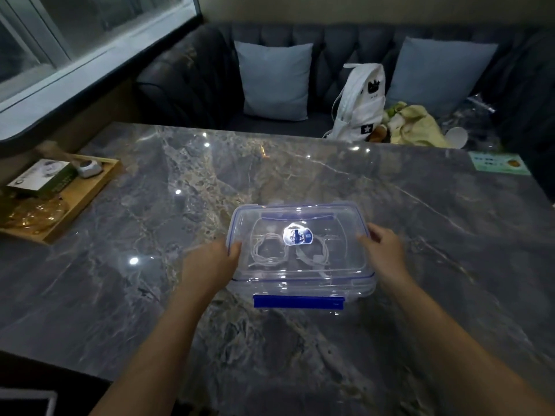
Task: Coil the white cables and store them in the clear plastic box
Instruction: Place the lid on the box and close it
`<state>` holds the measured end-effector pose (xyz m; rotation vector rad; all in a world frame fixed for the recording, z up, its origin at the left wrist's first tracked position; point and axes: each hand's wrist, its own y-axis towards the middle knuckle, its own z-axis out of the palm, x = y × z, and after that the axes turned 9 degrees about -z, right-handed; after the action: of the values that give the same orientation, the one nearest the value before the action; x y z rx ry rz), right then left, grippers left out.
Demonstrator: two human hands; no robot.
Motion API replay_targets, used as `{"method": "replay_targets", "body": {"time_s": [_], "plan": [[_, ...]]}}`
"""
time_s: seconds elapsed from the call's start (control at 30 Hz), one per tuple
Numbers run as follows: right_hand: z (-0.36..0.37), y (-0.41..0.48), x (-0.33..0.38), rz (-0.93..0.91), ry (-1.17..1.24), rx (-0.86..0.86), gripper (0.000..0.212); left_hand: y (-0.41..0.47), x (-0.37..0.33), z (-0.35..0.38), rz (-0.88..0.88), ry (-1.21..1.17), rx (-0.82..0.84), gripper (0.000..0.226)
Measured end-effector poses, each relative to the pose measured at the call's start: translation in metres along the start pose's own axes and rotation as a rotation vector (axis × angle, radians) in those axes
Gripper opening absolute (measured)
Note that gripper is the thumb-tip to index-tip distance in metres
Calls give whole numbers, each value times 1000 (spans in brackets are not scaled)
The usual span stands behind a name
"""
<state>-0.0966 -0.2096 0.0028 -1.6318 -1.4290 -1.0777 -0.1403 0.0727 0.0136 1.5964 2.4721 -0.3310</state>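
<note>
No print that I can read

The sticker [297,236] on the clear plastic box [300,288] lid is washed out by glare; the white bag [359,106] shows only a black star and a dark figure; the green card [498,164] on the desk [210,175] and the carton [42,177] on the tray [87,190] are too blurred.

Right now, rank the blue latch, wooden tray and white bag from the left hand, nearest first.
1. Blue latch, on the box front, beside the left hand.
2. Wooden tray, at the table edge, left.
3. White bag, on the sofa beyond.
</note>
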Motion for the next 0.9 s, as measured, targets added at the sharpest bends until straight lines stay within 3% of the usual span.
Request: {"method": "replay_targets", "body": {"time_s": [0.27,0.47,0.63,0.7,0.8,0.9], "plan": [[3,-12,-22,-13,-21,-43,33,-12,9,12,-34,-96,11,40],[6,-22,-28,-130,-139,-53,35,-25,7,24,-63,-103,-116,39],[4,-23,-29,-187,-147,-37,34,-26,9,26,-6,-179,-150,30],[4,-21,-31,-190,-144,-28,34,-25,7,20,97,-152,-207,39],[1,-13,-30,-82,-45,52,31,-16,4,13,201,-92,-288,44],[-3,5,-24,71,69,96,39,3,-9,6,126,-249,-253,41]]}}
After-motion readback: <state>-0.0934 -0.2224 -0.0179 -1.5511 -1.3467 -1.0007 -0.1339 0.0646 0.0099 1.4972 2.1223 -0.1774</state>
